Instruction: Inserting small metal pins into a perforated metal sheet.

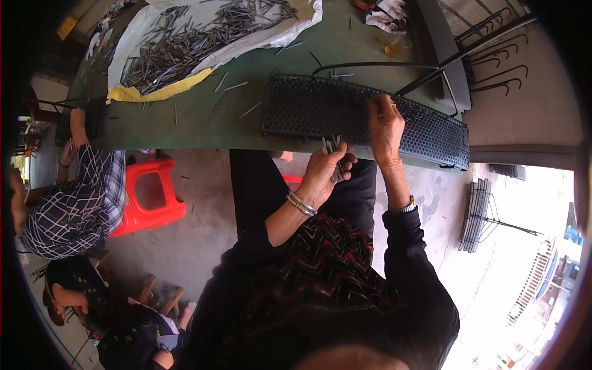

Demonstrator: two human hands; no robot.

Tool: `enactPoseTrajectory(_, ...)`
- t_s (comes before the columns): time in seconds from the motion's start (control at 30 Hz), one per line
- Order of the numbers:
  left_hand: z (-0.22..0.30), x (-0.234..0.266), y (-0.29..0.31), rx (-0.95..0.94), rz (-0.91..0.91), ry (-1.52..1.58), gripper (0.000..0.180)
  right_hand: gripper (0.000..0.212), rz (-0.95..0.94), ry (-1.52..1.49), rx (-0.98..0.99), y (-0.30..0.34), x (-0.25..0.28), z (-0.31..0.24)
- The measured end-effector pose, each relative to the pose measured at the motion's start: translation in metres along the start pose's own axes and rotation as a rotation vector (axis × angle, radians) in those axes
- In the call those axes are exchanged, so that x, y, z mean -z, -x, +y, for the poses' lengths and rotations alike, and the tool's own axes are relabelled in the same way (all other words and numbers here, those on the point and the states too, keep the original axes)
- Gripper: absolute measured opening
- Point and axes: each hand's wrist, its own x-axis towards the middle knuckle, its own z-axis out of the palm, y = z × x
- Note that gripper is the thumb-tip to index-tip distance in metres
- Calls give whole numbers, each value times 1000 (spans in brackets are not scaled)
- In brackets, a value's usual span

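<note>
My left hand (325, 171) is closed round a small bunch of thin grey metal pins (337, 148), whose ends stick out past the fingers at the table's near edge. Above a long black perforated metal tray (327, 102) hovers my right hand (386, 126), thumb and fingers pinched together. Whatever sits in that pinch is too small to make out. The tray lies slantwise along the near edge of the green table (203, 126), and a black rod handle (376, 65) rises from its far side.
A pile of grey pins (185, 52) lies on a white sack (117, 71) at far left, with loose ones scattered around. A cloth (388, 17) lies at the back. Black hooked rods (499, 61) stand at right. Co-workers sit at left, one beside a red stool (151, 203).
</note>
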Motion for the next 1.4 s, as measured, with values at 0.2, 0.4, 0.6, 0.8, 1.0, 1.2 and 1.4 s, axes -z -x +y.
enactPoseTrajectory(0.2,6,-3,3,-7,-102,26,28,10,-26,143,73,7,2,-9)
enactPoseTrajectory(0.4,10,-7,9,-31,-88,-83,25,21,-632,-396,-250,13,41,-16)
enactPoseTrajectory(0.6,11,-15,13,-48,-122,-195,22,18,-784,-556,-340,10,51,-15)
enactPoseTrajectory(0.8,14,-20,11,-30,-20,-167,26,12,-726,-433,-300,5,56,-15)
enactPoseTrajectory(1.0,12,-15,3,-5,-27,-227,25,7,-212,-315,-271,1,46,-17)
enactPoseTrajectory(1.2,-5,-11,-7,-6,8,-82,24,7,-90,-235,-123,-8,30,-2)
enactPoseTrajectory(1.4,-4,-6,-5,-21,4,-3,25,6,-147,-131,-42,-13,31,3)
